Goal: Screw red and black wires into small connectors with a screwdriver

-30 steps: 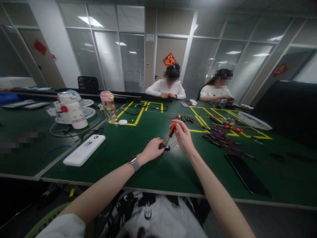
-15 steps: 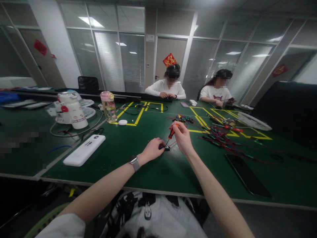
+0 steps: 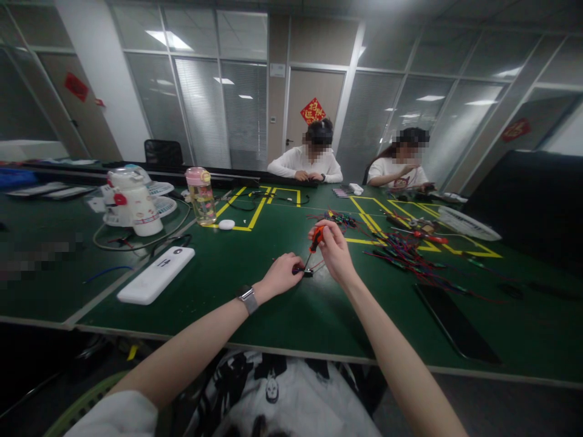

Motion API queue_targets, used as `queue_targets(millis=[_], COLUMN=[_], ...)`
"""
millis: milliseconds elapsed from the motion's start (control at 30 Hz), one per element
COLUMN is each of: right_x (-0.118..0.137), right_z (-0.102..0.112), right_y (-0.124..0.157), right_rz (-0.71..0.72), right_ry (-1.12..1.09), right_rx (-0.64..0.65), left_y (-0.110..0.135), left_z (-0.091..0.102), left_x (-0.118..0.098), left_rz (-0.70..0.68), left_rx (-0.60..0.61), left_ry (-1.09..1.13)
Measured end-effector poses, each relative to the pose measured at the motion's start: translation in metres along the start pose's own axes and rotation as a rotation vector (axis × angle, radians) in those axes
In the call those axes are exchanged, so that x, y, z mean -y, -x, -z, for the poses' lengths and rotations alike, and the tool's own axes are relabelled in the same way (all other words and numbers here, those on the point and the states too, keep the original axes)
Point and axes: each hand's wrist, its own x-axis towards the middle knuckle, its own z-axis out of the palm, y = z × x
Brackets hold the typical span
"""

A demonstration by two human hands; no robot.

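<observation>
My right hand (image 3: 334, 247) is closed around the orange and black handle of a screwdriver (image 3: 315, 239). Its shaft slants down to the left, and the tip meets a small black connector (image 3: 308, 272) on the green table. My left hand (image 3: 283, 273) steadies this connector from the left, fingers pressed together at its end. A thin red wire (image 3: 319, 265) runs from the connector up toward my right hand. Fine detail of the connector is too small to make out.
A white power bank (image 3: 156, 276) lies to the left, a black phone (image 3: 455, 321) to the right. Bundled red and black wires (image 3: 405, 252) spread at the right. A pink-lidded bottle (image 3: 200, 197) and white jug (image 3: 141, 206) stand at the left. Two people (image 3: 306, 162) sit opposite.
My right hand and the screwdriver handle have shifted very slightly; the tip stays at the connector. Across the table, the person at the right has raised a hand toward the head.
</observation>
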Motion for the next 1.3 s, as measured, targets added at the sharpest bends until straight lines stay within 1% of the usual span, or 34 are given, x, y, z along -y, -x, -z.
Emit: queue_targets(millis=[100,267,400,600,800,933,1067,1300], right_x=[-0.0021,-0.0060,-0.0069,-0.0070,-0.0041,-0.0032,-0.0036,-0.0065], right_z=[0.0012,0.0050,0.0059,0.0029,0.0031,0.0019,0.0017,0.0091], right_y=[0.0003,0.0000,-0.0004,0.0006,0.0011,0.0018,0.0019,-0.0003], right_rz=[0.003,0.102,0.101,0.052,0.057,0.050,0.047,0.091], right_ry=[0.004,0.138,0.179,0.092,0.080,0.033,0.021,0.164], right_rx=[-0.017,-0.061,-0.053,0.018,0.030,0.041,0.009,-0.057], left_y=[0.0000,-0.0006,-0.0013,-0.0008,-0.0006,-0.0010,-0.0009,-0.0009], left_z=[-0.0003,-0.0006,0.0002,0.0006,0.0001,-0.0002,0.0004,0.0010], left_x=[0.0004,0.0005,-0.0008,-0.0019,-0.0006,-0.0004,-0.0016,-0.0024], left_rz=[-0.003,-0.002,0.001,0.012,0.002,0.008,0.008,0.002], left_rx=[-0.003,-0.004,0.005,0.001,-0.005,-0.002,0.004,0.007], left_ry=[-0.006,0.001,-0.013,-0.015,-0.005,-0.001,-0.011,-0.026])
